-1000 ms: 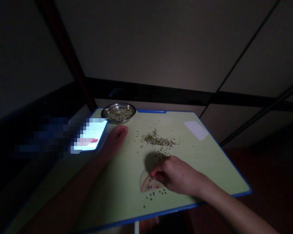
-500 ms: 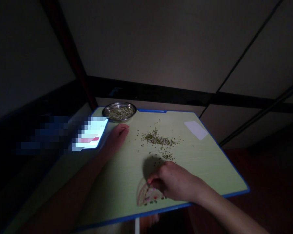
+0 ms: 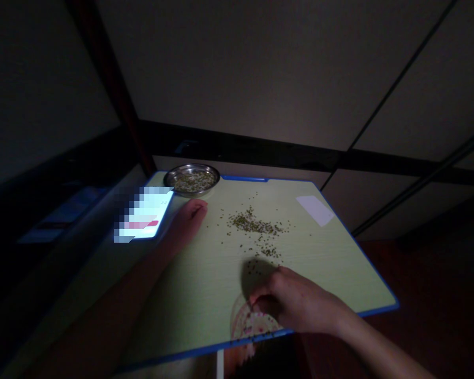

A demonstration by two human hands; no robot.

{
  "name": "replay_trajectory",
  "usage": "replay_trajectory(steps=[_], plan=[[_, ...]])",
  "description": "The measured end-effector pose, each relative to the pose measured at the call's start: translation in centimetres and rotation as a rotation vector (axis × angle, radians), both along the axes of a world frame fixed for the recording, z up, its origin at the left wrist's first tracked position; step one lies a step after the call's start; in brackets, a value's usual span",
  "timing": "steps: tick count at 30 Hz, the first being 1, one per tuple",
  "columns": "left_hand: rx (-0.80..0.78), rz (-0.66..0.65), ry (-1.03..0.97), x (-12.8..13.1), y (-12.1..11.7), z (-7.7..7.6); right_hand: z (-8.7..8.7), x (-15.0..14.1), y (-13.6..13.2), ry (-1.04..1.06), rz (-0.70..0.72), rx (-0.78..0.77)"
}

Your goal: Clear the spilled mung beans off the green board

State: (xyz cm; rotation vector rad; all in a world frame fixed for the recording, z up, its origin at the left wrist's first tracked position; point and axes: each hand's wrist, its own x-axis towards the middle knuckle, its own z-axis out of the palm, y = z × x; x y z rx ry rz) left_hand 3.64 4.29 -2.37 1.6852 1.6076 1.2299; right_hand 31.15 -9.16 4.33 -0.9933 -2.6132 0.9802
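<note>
My right hand (image 3: 290,300) is closed on a clear, semicircular protractor (image 3: 243,318) with red markings, at the near edge of the table. Several small green beans lie along the protractor's near side, some of them right at the blue edge. My left hand (image 3: 193,213) rests on the tabletop, fingers curled in; whether anything is inside them is hidden. Just behind it stands a round metal dish (image 3: 217,178) with many small pale and green bits in it. Between the hands and the far edge, a loose heap of green beans (image 3: 255,223) is scattered over the table.
The pale green folding table (image 3: 339,279) has a blue rim. A lit phone or tablet (image 3: 146,216), partly pixelated, lies on the left. A white paper (image 3: 316,209) lies at the right. Dark cabinet panels (image 3: 240,79) stand close behind the table.
My right hand has moved the protractor toward me and slightly right, over the near edge, with beans along it. My left hand has stayed in place.
</note>
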Motion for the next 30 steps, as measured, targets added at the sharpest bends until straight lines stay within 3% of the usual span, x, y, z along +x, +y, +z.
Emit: replay_trajectory(steps=[7,12,20,23,30], plan=[[-0.001,0.006,-0.01,0.2,0.0,0.0,0.4,0.8,-0.8,0.007,-0.04,0.002],[0.003,0.011,-0.017,0.3,0.0,-0.1,1.1,0.6,-1.4,-0.015,-0.179,0.057],[0.02,0.001,-0.012,0.0,0.2,-0.6,1.5,-2.7,-3.8,0.016,-0.025,0.292],[0.02,0.003,-0.012,0.0,0.2,-0.7,0.8,-1.1,-5.3,0.137,-0.115,0.353],[0.026,0.002,-0.02,0.0,0.3,-0.7,-1.9,5.6,-7.2,0.308,-0.567,0.378]])
